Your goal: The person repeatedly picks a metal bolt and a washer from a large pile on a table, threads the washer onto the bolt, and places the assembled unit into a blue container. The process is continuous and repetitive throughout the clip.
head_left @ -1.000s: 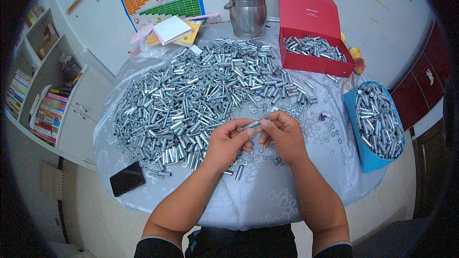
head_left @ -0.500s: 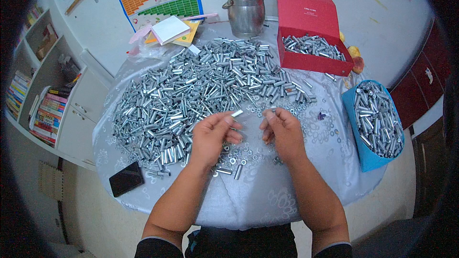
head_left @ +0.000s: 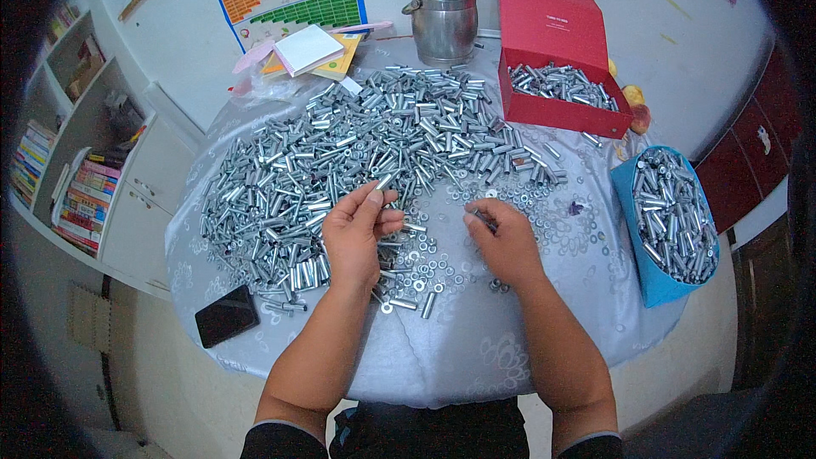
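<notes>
Pale walls (head_left: 671,68) surround a table under a shiny grey cloth (head_left: 425,365), with one cabinet (head_left: 140,221) of books on the left and one poster (head_left: 293,4) behind. Along the back stand one lidded metal pot (head_left: 444,25) and one open red box (head_left: 565,116) partly filled with metal tubes; one white notebook (head_left: 308,51) lies on a yellow book (head_left: 337,68) at the left. One blue bin (head_left: 661,296), packed with more tubes, stands at the right edge, and one black phone (head_left: 227,317) lies at the front left.

A wide pile of tubes (head_left: 340,153), too many to count, covers the middle and left; the left hand and forearm hide part of it. Many small washers (head_left: 438,276) are scattered between and beyond the hands, with two loose tubes (head_left: 427,304) nearest the front.

Two hands are at work. The left hand (head_left: 355,234) pinches one short shiny tube (head_left: 385,181) upright-tilted over the pile. The right hand (head_left: 508,242) has thumb and fingers closed around one dark piece (head_left: 485,220), partly hidden, near the washers.
</notes>
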### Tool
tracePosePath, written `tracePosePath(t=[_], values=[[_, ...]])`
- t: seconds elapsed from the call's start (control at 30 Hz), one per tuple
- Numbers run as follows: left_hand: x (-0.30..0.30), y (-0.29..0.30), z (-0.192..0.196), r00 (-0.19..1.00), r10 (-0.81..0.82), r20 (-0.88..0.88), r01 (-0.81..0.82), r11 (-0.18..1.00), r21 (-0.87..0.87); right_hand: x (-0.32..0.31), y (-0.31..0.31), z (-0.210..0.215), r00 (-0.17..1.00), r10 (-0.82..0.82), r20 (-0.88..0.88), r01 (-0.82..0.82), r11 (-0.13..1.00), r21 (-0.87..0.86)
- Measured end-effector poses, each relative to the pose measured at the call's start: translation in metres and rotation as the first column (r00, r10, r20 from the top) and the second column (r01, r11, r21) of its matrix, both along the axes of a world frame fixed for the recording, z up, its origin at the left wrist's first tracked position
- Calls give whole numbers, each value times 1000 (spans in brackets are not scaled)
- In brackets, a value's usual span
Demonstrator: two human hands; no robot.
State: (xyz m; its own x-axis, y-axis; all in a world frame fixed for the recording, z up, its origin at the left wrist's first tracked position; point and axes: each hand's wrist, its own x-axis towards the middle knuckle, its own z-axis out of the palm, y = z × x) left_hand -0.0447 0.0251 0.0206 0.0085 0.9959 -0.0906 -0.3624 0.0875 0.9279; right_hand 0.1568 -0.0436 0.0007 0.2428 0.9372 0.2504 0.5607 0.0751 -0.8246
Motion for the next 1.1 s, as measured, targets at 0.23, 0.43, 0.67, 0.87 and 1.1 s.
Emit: tracePosePath(t=[0.23, 0.43, 0.67, 0.87, 1.1], values=[[1, -1, -5, 1000, -9, 25, 9, 1000, -1, -15, 6, 0, 849, 76, 523, -83, 997, -11], [2, 1, -8, 999, -31, 44, 31, 999, 7, -24, 30, -8, 869, 42, 492, -122, 984, 132], [1, 1, -8, 998, -35, 52, 36, 999, -4, -34, 57, -15, 905, 19, 425, -43, 998, 46], [-1, 2, -11, 998, -43, 55, 42, 999, 9, -43, 72, -10, 928, 69, 367, -42, 996, -83], [3, -1, -6, 996, -74, 49, 76, 996, -36, -31, 71, -16, 991, 97, 91, -96, 995, -11]])
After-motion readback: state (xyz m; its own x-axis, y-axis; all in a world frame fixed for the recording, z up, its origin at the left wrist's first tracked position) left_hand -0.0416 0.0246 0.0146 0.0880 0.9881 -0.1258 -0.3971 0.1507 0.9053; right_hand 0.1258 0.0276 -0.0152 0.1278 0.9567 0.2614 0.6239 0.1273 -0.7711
